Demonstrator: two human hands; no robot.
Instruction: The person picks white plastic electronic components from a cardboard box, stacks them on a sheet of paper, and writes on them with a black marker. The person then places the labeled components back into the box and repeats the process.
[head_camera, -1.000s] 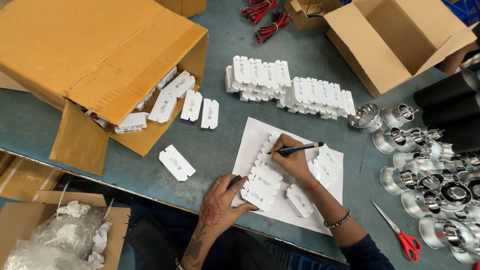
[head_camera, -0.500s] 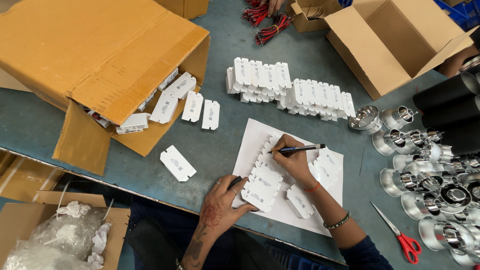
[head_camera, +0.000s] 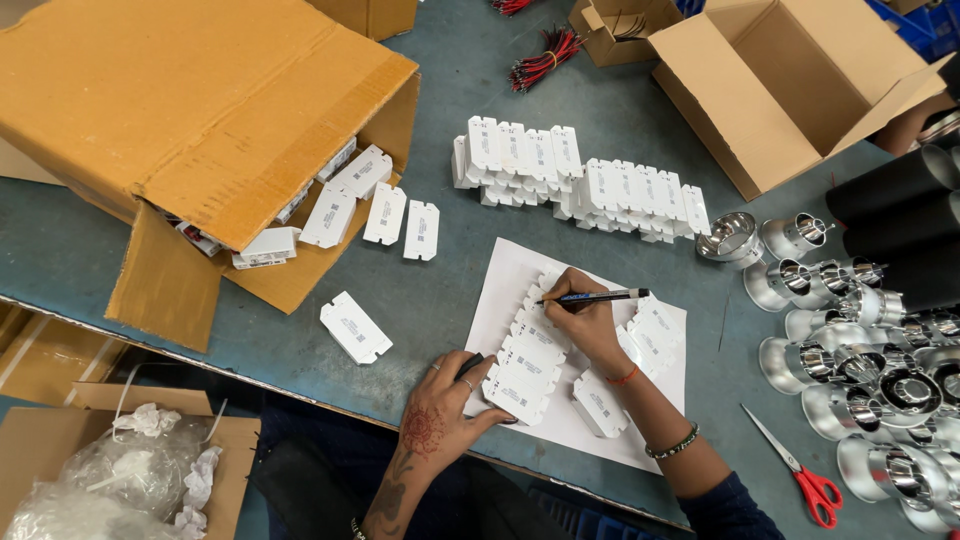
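My right hand (head_camera: 585, 318) grips a dark pen (head_camera: 592, 297) with its tip on a row of small white plastic boxes (head_camera: 528, 358) lined up on a white sheet of paper (head_camera: 500, 300). My left hand (head_camera: 440, 410) rests flat at the near end of that row, touching the nearest box, with a dark object under its fingers. More white boxes (head_camera: 650, 330) lie on the paper to the right of my right hand.
A tipped cardboard carton (head_camera: 190, 110) at left spills white boxes (head_camera: 385, 213); one lies alone (head_camera: 355, 327). A stacked batch of white boxes (head_camera: 575, 180) sits beyond the paper. Shiny metal reflector cups (head_camera: 850, 340), red-handled scissors (head_camera: 800, 470), an open carton (head_camera: 790, 80) and red-black wire bundles (head_camera: 545, 60) stand right and far.
The pen in my right hand has shifted slightly along the row of boxes. My left hand stays put.
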